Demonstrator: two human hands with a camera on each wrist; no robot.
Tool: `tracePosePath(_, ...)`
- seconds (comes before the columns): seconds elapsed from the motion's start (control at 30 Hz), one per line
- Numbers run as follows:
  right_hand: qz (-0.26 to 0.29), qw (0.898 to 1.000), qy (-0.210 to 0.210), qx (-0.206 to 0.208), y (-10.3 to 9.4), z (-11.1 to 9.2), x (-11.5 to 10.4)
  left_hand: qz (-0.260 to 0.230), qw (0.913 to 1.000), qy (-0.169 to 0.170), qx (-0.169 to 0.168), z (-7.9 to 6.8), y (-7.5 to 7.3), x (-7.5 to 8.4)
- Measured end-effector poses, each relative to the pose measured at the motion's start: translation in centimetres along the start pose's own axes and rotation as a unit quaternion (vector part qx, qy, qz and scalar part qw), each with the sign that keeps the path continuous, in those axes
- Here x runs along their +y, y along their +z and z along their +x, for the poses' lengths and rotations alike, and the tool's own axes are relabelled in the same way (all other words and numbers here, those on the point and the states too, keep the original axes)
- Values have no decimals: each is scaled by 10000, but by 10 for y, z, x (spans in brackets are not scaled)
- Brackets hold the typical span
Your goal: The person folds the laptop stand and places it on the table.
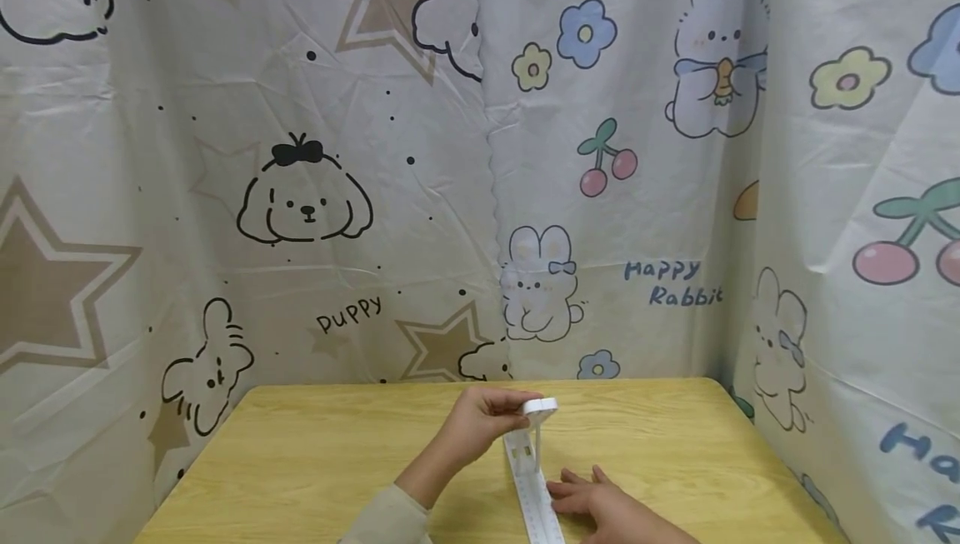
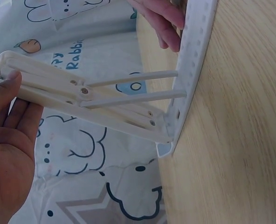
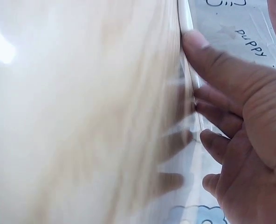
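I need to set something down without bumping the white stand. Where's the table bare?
The table is bare from its left edge to the left hand and sleeve, and from the right hand to the table's right edge. The middle is crowded: the left hand holds the white stand, the right beside it.

Curtained nook: cartoon cloth (image 1: 450, 177) lines 3 sides of a table (image 1: 337, 423).

Two hands (image 1: 480, 427) (image 1: 603, 508), one white stand (image 1: 534, 496), one table (image 1: 337, 448)

A white stand (image 1: 537, 504) rests on the wood-grain table (image 1: 322, 452).
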State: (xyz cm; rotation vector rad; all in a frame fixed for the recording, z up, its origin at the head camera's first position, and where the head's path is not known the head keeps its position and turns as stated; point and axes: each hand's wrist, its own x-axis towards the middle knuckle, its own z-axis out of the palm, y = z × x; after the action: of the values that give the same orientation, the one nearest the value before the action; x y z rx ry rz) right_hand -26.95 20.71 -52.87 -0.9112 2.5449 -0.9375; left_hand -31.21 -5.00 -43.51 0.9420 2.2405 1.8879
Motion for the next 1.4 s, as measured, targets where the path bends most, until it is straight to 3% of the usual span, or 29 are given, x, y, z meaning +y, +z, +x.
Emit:
tracePosePath(0.47, -1038, 9933, -260, 428, 12, 7, -18, -517, 9986, -84, -70, -2, -9, -5)
tracePosePath(0.67, -729, 9970, 206, 127, 10, 6, -21, -591, 9982, -66, -23, -3, -8, -7)
tracePosePath(0.8, -529, 9984, 154, 158, 4, 5, -19, -488, 9988, 34, 100, -5, -7, -5)
tracePosePath(1.13, -44, 9959, 499, 753, -18, 3, -3, -41, 9994, -54, 330, -11, -10, -10)
tracePosePath(1.3, 400, 9917, 338, 1175, -22, 9, 10, 430, 9974, -119, 566, -16, -15, -24)
tracePosePath(1.4, 554, 9889, 272, 1355, -23, 16, 15, 720, 9946, -356, 663, -19, -17, -34)
